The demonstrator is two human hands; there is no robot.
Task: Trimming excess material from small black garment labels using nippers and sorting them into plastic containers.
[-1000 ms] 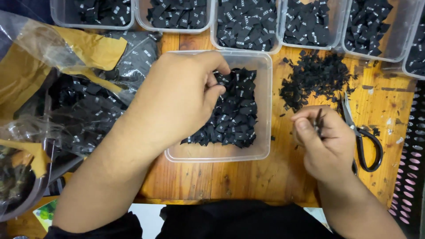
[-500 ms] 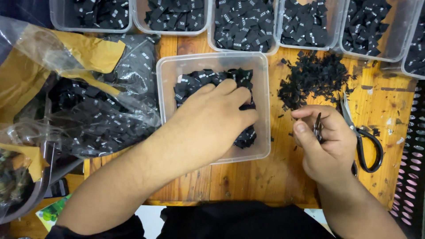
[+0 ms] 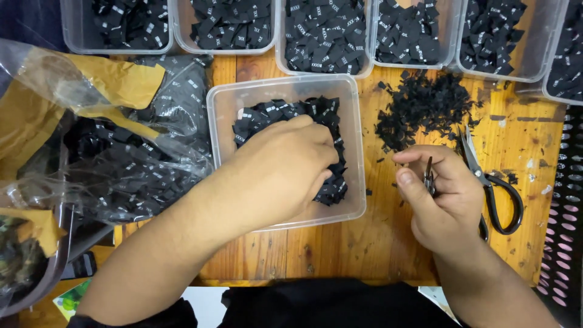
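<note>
The left hand point(image 3: 282, 176) has gone deeper into the clear plastic tub point(image 3: 355, 152) than half a second ago: it now lies on the near right part of the heap of small black woven labels point(image 3: 273, 112), fingers curled together down into them, so I judge it is gathering a pinch. Whether it already holds one, I cannot tell. The right hand point(image 3: 446, 203) has hardly moved; its fingers are closed around a small thin dark tool point(image 3: 429, 176) (too narrow to name for sure). Black-handled scissors point(image 3: 495, 188) lie just beside it on the worn orange wooden desk point(image 3: 340, 249), below a loose pile of frayed black offcuts point(image 3: 422, 103). A crinkled transparent bag point(image 3: 121, 164) holds more labels.
</note>
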